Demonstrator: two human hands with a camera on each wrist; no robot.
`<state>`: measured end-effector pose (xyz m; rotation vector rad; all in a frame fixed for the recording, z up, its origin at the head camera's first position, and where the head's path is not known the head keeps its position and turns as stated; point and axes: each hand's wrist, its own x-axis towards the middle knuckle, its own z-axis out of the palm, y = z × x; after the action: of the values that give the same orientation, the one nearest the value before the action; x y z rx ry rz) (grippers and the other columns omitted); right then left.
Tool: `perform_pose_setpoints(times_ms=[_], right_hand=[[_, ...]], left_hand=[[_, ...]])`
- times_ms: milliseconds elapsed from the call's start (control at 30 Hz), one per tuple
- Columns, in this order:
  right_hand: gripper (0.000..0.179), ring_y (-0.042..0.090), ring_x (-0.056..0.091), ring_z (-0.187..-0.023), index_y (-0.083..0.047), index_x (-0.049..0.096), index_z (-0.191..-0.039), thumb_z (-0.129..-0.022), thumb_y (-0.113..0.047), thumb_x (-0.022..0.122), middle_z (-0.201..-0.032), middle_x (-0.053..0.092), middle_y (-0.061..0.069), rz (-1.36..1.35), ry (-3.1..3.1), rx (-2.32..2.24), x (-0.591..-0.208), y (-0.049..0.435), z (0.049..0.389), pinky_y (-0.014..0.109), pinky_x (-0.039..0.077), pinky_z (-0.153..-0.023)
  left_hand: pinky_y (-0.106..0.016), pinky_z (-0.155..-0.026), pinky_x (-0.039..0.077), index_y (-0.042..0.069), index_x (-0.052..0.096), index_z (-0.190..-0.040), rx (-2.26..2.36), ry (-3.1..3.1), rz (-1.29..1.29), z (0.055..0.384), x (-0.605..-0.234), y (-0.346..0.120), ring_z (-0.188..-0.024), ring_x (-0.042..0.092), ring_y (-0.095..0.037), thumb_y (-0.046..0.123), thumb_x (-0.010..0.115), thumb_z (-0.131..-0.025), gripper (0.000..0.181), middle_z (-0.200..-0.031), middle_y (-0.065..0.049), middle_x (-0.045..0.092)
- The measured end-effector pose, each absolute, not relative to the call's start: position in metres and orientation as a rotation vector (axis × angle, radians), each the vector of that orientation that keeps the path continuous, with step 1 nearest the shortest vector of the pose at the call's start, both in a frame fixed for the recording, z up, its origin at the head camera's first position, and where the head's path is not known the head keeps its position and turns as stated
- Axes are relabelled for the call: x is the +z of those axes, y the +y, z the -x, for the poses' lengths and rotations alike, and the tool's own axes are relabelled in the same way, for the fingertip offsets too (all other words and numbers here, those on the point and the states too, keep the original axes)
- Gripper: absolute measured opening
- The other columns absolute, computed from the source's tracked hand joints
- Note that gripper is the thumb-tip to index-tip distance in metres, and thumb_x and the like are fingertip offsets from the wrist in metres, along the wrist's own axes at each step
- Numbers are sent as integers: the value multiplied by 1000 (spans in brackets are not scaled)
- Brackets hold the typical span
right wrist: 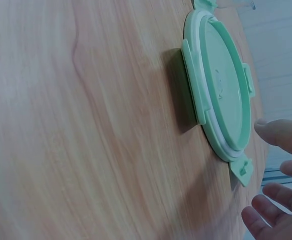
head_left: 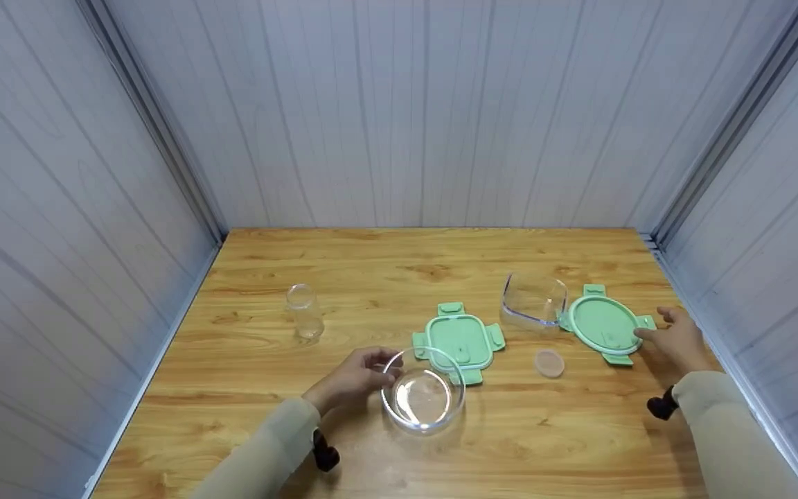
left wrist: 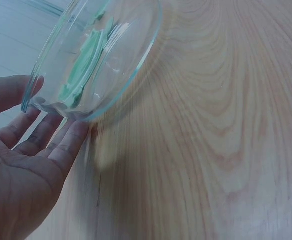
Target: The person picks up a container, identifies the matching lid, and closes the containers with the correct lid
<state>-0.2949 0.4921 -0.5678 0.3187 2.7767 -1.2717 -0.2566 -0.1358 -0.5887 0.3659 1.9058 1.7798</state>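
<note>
My left hand [head_left: 361,374] grips the rim of a round clear glass bowl [head_left: 424,424], its thumb at the inner side and fingers under the outside wall. In the left wrist view the bowl [left wrist: 130,75] looks tilted, and green shows through the glass. My right hand [head_left: 679,339] reaches beside a round green lid [head_left: 605,324] with flaps around its edge. Seen from the right wrist, the fingers are spread apart and the thumb points at the lid [right wrist: 226,85], a small gap between them.
Behind the bowl lies a squarish green lid [head_left: 460,339], partly overlapped by it. A clear squarish container [head_left: 534,301] sits left of the round lid, with a small translucent disc [head_left: 549,363] nearer me. A clear glass jar [head_left: 306,315] is at left. Panels [head_left: 427,125] wall the table.
</note>
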Motion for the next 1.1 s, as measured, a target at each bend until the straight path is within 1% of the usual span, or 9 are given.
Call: perform_pose_setpoints(times_ms=[167,400,667,867,1100], right_hand=[[93,67,28,-151,17,18,-164,-103,-25,75,-166,18,49,-333,2759,-1267,-569,492,298,74,38,-120],[91,67,27,-151,15,16,-165,-104,-22,72,-165,20,50,-379,2716,-1249,-572,490,299,73,36,-121],[86,66,34,-146,17,21,-163,-103,-21,69,-161,27,50,-406,2743,-1167,-576,488,302,73,39,-119],[86,66,34,-146,19,21,-162,-102,-19,69,-161,27,50,-420,2739,-1141,-575,488,303,73,39,-119],[90,66,30,-149,17,18,-164,-101,-21,70,-164,24,48,-436,2708,-1157,-577,489,301,72,37,-122]], left_hand=[[-31,-103,61,-16,53,-145,1774,1913,-370,257,-590,-136,-133,65,-42,-6,66,-92,55,-142,-35,62],[-34,-103,62,-14,55,-144,1759,1932,-357,257,-589,-136,-133,64,-44,-8,66,-91,54,-142,-34,63],[-35,-104,61,-13,56,-144,1745,1953,-349,257,-587,-135,-134,64,-42,-8,66,-91,54,-142,-33,64],[-33,-104,61,-14,55,-144,1747,1953,-372,257,-588,-135,-135,63,-43,-7,65,-92,54,-142,-34,63],[-27,-98,61,-15,53,-147,1770,1920,-367,256,-589,-136,-133,66,-40,-8,66,-92,56,-143,-35,61]])
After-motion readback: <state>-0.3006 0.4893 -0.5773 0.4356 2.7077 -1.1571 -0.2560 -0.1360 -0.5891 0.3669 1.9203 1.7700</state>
